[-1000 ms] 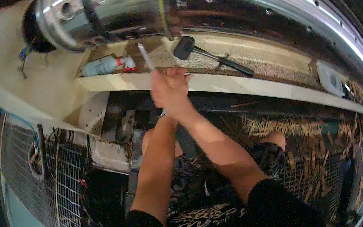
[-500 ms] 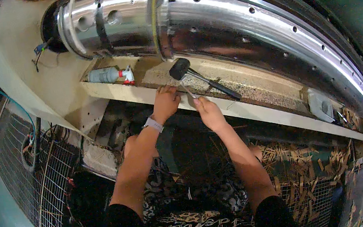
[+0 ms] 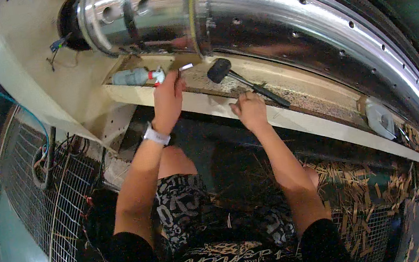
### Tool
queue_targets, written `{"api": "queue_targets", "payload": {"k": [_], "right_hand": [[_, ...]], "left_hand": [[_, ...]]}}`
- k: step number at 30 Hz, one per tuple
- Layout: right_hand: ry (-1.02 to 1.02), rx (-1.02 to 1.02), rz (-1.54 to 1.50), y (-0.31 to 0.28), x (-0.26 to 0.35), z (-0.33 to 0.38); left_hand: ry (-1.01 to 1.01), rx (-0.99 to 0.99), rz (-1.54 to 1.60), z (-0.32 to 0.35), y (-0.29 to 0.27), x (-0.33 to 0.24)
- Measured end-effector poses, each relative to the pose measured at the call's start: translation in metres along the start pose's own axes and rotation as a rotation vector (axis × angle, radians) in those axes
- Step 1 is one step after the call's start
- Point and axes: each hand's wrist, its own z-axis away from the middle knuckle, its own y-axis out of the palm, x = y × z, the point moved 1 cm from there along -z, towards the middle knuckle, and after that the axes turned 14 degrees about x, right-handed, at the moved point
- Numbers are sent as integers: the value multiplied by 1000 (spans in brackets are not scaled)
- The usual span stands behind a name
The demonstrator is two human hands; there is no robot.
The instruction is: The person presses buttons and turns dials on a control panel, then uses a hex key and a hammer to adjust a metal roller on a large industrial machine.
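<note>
My left hand [image 3: 168, 100], with a pale band on its wrist, is raised over the front rim of a cream trough [image 3: 198, 99]. Its fingers close round a small, slim piece with a flat whitish end [image 3: 185, 68], whose kind I cannot make out. Just left of these fingers lies a grey spray bottle [image 3: 131, 77] with a red and white head. My right hand [image 3: 251, 110] rests at the trough's rim, fingers curled; whatever may be in them is hidden. Beyond it, a black-headed mallet [image 3: 219, 70] lies in the trough, its handle slanting down to the right.
A large shiny metal roller [image 3: 284, 16] with holes runs above the trough. A clear plastic container [image 3: 379, 119] sits at the trough's right end. Wood-coloured strips [image 3: 357, 195] litter the lower right; wire mesh [image 3: 55, 203] and hoses are at left.
My left hand has moved left and up toward the spray bottle and now holds the white-ended piece. My right hand has shifted right along the rim; the slim shiny tool it held no longer shows there.
</note>
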Motion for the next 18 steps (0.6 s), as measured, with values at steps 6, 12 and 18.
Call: {"api": "queue_targets", "payload": {"k": [6, 12, 18], "right_hand": [[58, -40, -43, -13, 9, 9], [95, -24, -9, -10, 9, 7], [114, -28, -10, -14, 15, 8]], "left_hand": [[88, -122, 148, -21, -69, -37], [256, -208, 423, -28, -71, -43], [207, -140, 264, -31, -73, -42]]}}
